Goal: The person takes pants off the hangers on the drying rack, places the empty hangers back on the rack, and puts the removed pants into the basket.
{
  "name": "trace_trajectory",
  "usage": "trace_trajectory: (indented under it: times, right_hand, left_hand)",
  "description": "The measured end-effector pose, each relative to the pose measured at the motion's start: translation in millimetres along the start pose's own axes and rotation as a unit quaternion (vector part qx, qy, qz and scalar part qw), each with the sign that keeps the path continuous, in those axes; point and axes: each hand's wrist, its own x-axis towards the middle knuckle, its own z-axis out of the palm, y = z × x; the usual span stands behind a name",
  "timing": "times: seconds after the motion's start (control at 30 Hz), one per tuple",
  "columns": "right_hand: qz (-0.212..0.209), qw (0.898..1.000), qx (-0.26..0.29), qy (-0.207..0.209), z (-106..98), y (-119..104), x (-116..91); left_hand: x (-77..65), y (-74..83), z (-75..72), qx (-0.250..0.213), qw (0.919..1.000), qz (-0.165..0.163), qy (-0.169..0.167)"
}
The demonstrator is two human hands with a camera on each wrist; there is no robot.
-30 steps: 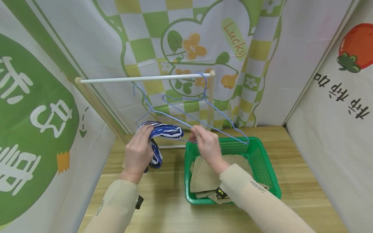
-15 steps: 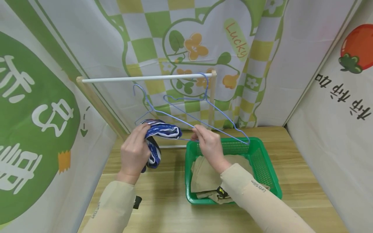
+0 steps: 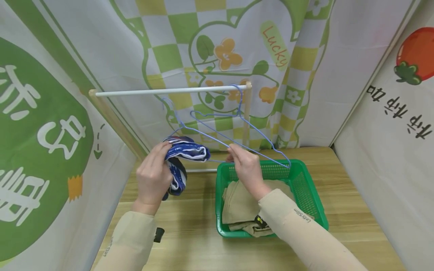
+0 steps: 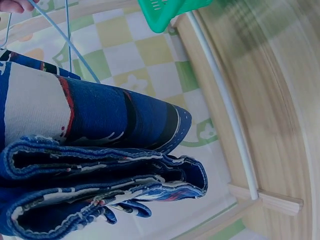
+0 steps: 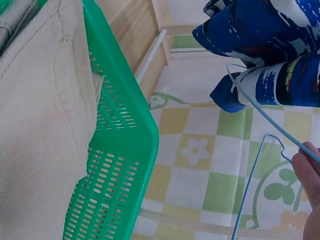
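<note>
My left hand (image 3: 152, 177) grips a folded blue garment (image 3: 188, 151) with a white print. In the left wrist view its thick folded layers and stitched edges fill the left side. My right hand (image 3: 246, 165) pinches a blue wire hanger (image 3: 207, 135) between thumb and fingers, off the rail, its hook pointing up and left. The garment covers part of this hanger, and a length of its lower bar shows to the garment's right. Exactly how the cloth lies on the wire is hidden. The right wrist view shows the pinching fingers (image 5: 310, 172) on the wire.
A second blue hanger (image 3: 262, 132) hangs at the right end of the white rail (image 3: 162, 91) on a wooden stand. Beneath my right hand, a green basket (image 3: 312, 195) holds beige clothing (image 3: 237, 207). Fabric walls enclose the wooden table (image 3: 190, 241).
The held hanger has shifted a little to the right with my right hand. My left hand and the garment have moved slightly left. Both grips stay the same.
</note>
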Motion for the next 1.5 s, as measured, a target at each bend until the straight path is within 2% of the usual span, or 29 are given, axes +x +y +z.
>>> trace_trajectory:
  times: [0.47, 0.7, 1.13, 1.5]
  right_hand:
    - [0.009, 1.0, -0.008, 0.008, -5.0, 5.8, 2.9]
    - [0.005, 1.0, -0.008, 0.011, -7.7, 9.1, 2.9]
    - [-0.037, 0.998, -0.043, 0.033, -11.3, 17.7, 5.8]
    - [-0.076, 0.993, -0.086, 0.017, -14.6, 22.0, 3.1]
  left_hand:
    - [5.2, 1.4, -4.5, -0.012, 0.9997, -0.005, 0.022]
    - [6.8, 2.1, -8.1, -0.014, 0.9996, -0.008, 0.022]
    - [17.4, 11.8, -13.5, -0.026, 0.9979, -0.014, 0.057]
    - [21.5, 22.8, -16.3, -0.043, 0.9961, -0.001, 0.077]
